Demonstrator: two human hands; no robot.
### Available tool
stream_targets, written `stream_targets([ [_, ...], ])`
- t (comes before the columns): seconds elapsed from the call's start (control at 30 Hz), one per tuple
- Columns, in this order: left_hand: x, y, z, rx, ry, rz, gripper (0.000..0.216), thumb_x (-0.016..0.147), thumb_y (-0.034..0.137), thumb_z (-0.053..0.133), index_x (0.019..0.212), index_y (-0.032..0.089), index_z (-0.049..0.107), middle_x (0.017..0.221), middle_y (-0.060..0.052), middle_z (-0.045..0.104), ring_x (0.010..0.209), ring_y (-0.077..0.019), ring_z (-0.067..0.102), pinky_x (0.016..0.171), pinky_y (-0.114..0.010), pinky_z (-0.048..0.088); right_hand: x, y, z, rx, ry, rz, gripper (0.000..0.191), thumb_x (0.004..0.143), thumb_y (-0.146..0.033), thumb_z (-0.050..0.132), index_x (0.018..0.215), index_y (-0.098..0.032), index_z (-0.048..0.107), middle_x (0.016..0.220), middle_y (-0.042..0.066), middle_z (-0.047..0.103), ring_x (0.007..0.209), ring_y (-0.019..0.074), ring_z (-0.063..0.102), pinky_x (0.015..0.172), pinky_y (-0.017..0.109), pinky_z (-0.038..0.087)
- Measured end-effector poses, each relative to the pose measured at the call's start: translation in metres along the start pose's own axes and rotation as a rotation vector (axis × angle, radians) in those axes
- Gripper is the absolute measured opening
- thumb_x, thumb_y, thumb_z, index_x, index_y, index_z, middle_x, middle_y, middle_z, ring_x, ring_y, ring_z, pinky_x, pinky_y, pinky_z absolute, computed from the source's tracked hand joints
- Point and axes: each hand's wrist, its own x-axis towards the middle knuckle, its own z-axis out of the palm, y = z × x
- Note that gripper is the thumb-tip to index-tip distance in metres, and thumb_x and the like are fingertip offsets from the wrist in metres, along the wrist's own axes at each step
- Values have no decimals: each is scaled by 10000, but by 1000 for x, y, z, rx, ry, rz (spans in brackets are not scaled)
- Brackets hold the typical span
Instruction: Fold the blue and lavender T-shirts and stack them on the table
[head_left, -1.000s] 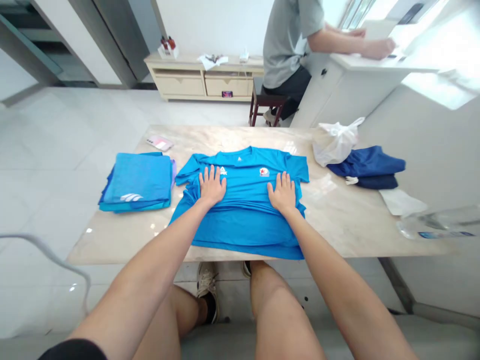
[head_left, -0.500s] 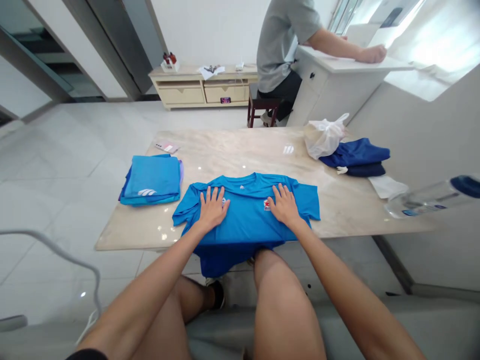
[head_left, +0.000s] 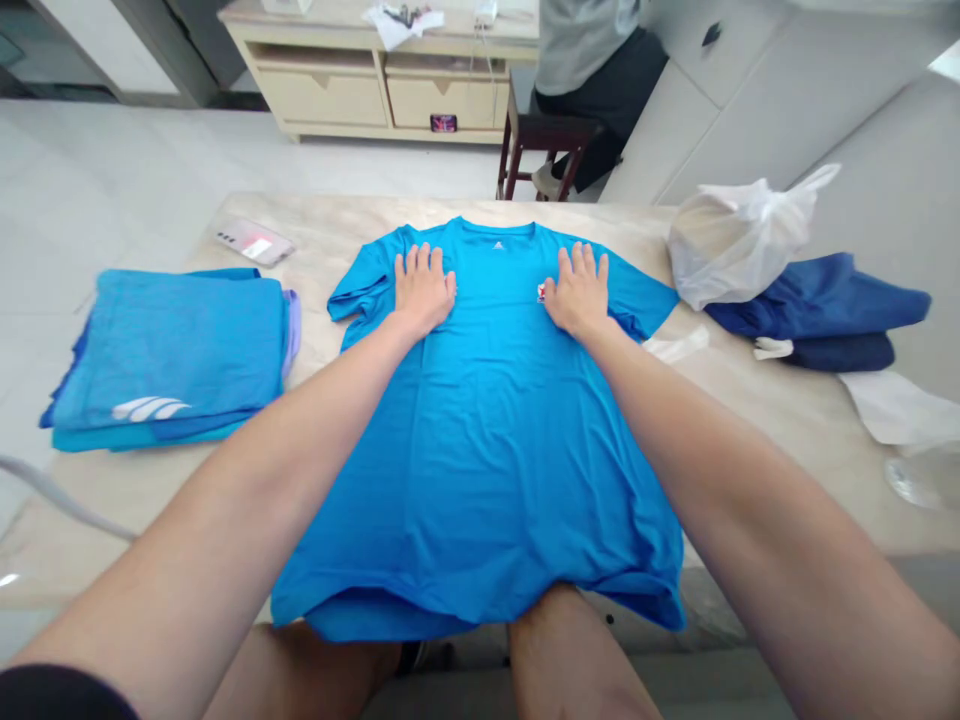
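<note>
A blue T-shirt (head_left: 487,420) lies face up on the table, its collar toward the far edge and its hem hanging over the near edge above my legs. My left hand (head_left: 424,290) rests flat on the chest near the left sleeve, fingers stretched out. On the other side of the chest, my right hand (head_left: 581,288) lies flat with fingers spread, beside a small red and white badge (head_left: 541,293). The left sleeve is rumpled; the right one reaches out to the side.
Folded blue clothes (head_left: 187,340) are stacked at the left, with a phone (head_left: 255,242) behind them. At the right are a tied white plastic bag (head_left: 735,240), dark blue cloth (head_left: 825,310) and white paper (head_left: 900,405). Beyond the table (head_left: 337,212), a person sits on a stool (head_left: 551,130).
The T-shirt has moved away from me across the table with both hands on it, so more of its body lies on the tabletop. My view has come closer and tilted down.
</note>
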Motion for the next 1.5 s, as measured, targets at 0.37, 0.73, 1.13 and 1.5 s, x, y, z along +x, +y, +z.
stream_targets([
  [0.37,-256,18,-144,249,-199,124,415,1124,345,424,1361,147,700,1328,-187,749,1237,-361,690,1044,-496,528,-342,-19,-68,441,24,171,688,1093,-543,405,1519,-66,658,1652,268,544,1600,423,451,1321,696,289],
  [0.73,-520,33,-211,239,73,-17,341,1048,241,528,1276,202,780,1469,-157,724,1424,-392,590,1244,-622,407,-533,-140,-185,645,269,81,750,1080,-571,514,1672,-111,477,1690,260,490,1554,415,488,1276,640,418],
  [1.13,-544,3,-214,206,163,-27,387,999,249,554,1313,177,768,1554,-182,662,1490,-425,517,1250,-631,399,-554,-160,-192,148,376,-90,716,1043,-354,576,1693,-108,402,1795,272,279,1618,450,324,1256,637,402],
  [1.5,-563,34,-254,193,241,97,403,1018,242,551,1374,178,729,1592,-173,620,1534,-416,476,1295,-622,362,-556,-157,-196,198,401,-77,709,1066,-394,550,1703,-140,372,1779,255,312,1604,430,336,1251,628,411],
])
